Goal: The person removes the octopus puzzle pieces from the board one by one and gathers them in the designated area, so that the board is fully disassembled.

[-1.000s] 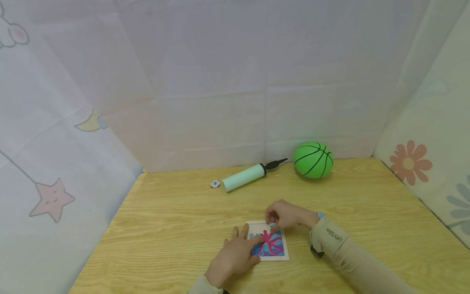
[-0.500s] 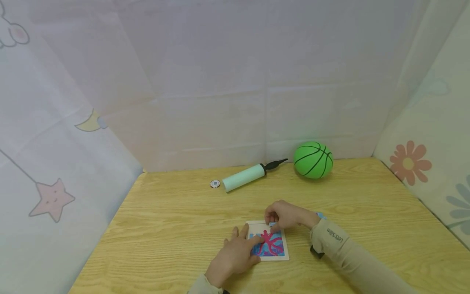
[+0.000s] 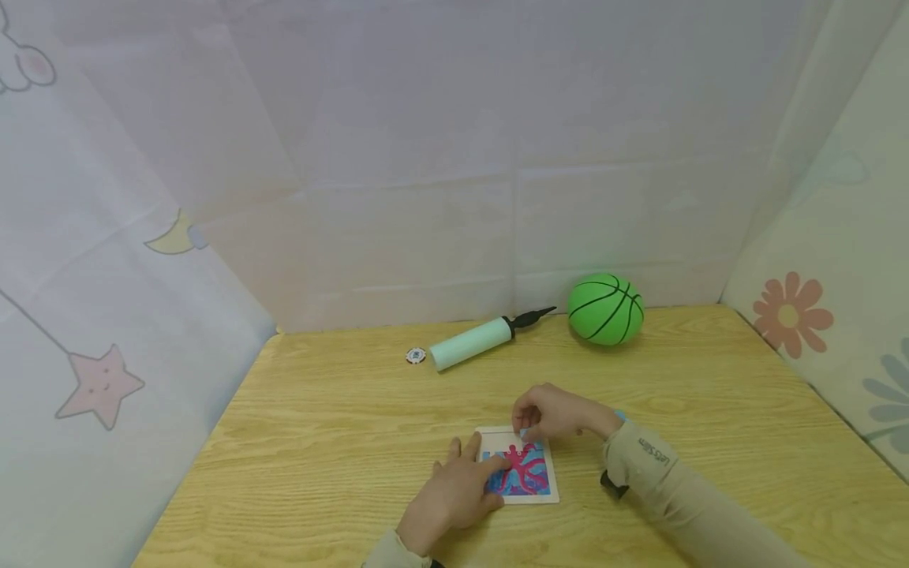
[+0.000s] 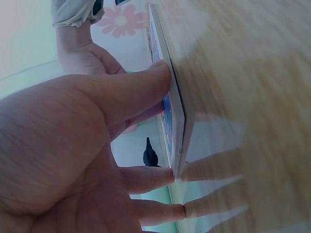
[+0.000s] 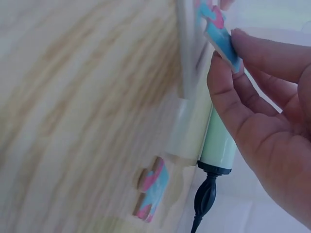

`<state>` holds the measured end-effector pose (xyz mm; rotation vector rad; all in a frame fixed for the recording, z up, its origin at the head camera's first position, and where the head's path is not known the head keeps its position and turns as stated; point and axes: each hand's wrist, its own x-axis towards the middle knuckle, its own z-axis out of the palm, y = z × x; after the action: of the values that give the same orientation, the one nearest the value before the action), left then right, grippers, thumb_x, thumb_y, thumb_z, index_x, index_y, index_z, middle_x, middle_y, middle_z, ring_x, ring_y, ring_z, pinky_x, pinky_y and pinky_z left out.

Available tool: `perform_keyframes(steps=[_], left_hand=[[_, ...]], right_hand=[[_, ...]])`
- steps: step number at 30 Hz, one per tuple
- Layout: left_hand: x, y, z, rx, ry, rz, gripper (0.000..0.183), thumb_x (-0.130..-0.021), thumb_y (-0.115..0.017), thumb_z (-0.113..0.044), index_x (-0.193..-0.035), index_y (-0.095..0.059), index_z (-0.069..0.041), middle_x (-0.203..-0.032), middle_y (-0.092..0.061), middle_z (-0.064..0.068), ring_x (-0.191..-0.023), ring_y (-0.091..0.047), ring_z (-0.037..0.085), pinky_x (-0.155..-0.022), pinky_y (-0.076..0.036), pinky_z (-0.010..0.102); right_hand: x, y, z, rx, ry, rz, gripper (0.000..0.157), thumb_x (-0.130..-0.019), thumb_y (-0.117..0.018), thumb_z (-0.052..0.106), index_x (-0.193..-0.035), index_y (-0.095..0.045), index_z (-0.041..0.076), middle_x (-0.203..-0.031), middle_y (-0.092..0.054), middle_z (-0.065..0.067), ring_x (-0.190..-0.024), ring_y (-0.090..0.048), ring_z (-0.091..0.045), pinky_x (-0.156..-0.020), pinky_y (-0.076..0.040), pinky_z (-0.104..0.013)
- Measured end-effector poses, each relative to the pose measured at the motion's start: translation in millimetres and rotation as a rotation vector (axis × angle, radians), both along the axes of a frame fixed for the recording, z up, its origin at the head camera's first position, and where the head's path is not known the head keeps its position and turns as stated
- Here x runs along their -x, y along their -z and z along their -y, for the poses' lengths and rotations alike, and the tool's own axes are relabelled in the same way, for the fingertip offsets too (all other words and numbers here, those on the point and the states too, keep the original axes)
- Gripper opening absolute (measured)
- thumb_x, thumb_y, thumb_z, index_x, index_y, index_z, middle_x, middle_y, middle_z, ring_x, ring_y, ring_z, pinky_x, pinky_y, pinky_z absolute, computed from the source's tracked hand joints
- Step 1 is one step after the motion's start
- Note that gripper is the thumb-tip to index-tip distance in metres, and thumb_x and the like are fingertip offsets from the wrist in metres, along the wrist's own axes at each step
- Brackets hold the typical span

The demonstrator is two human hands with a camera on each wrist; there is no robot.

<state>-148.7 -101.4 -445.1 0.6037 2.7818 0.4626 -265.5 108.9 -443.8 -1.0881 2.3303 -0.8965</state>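
Observation:
A square jigsaw board point(image 3: 495, 440) with a pale frame and a pink octopus on blue lies on the table in the head view. My left hand point(image 3: 453, 491) rests on its left side with fingers spread; in the left wrist view the thumb point(image 4: 158, 80) touches the board's edge. Above the board's upper part, my right hand point(image 3: 555, 412) pinches a blue and pink jigsaw piece point(image 5: 224, 42) between thumb and fingers, tilted in the right wrist view. Another jigsaw piece point(image 5: 154, 188) lies on the table, mostly hidden behind my right wrist in the head view.
Toward the back of the wooden table point(image 3: 319, 442) lie a mint hand pump point(image 3: 472, 344) with a black nozzle end and a round poker chip point(image 3: 416, 356). A green ball point(image 3: 606, 309) with black lines sits near the back cloth point(image 3: 398, 237).
My right hand and wrist have shifted very slightly, and the pinched jigsaw piece sits at a slightly different tilt. My left hand and the board have stayed put.

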Motion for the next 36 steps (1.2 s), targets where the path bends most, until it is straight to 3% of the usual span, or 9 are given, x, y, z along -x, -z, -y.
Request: perform_keyframes(steps=[8,16,23,36], left_hand=[[-0.5,0.0,-1,0.0,-0.002,-0.003,0.046,-0.087,-0.07,-0.037,-0.131,-0.058,-0.03,-0.149,-0.033,0.024,-0.129,-0.03,0.058,-0.084,-0.038,0.074],[-0.5,1.8,0,-0.011,-0.018,0.011,0.046,-0.087,-0.07,-0.036,-0.131,-0.058,-0.031,-0.15,-0.032,0.023,-0.131,-0.028,0.057,-0.086,-0.037,0.074],[-1.3,0.8,0,-0.017,-0.013,0.012,0.046,-0.087,-0.07,-0.035,-0.13,-0.058,-0.03,-0.15,-0.032,0.024,-0.131,-0.028,0.058,-0.086,-0.036,0.074],[-0.6,2.1,0,-0.027,-0.013,0.018,0.046,-0.087,-0.069,-0.035,-0.131,-0.057,-0.032,-0.15,-0.031,0.023,-0.132,-0.027,0.057,-0.088,-0.035,0.074]], right_hand=[[3.7,-5.6,-5,0.063,-0.009,0.071,0.009,-0.083,-0.071,-0.001,-0.09,-0.069,0.004,-0.085,-0.067,-0.002,-0.076,-0.06,-0.009,-0.072,-0.052,-0.024],[7.8,-11.4,-19,0.091,0.013,0.067,0.009,-0.084,-0.069,0.001,-0.094,-0.068,0.001,-0.088,-0.067,-0.002,-0.079,-0.06,-0.01,-0.074,-0.052,-0.026],[8.4,-15.7,-44,0.131,0.049,0.119,0.01,-0.088,-0.067,0.004,-0.096,-0.066,-0.001,-0.086,-0.065,-0.003,-0.077,-0.06,-0.014,-0.067,-0.053,-0.029],[14.8,-20.7,-95,0.145,0.145,0.164,0.019,-0.088,-0.068,0.009,-0.1,-0.062,-0.004,-0.092,-0.064,-0.008,-0.083,-0.06,-0.018,-0.073,-0.052,-0.029]])
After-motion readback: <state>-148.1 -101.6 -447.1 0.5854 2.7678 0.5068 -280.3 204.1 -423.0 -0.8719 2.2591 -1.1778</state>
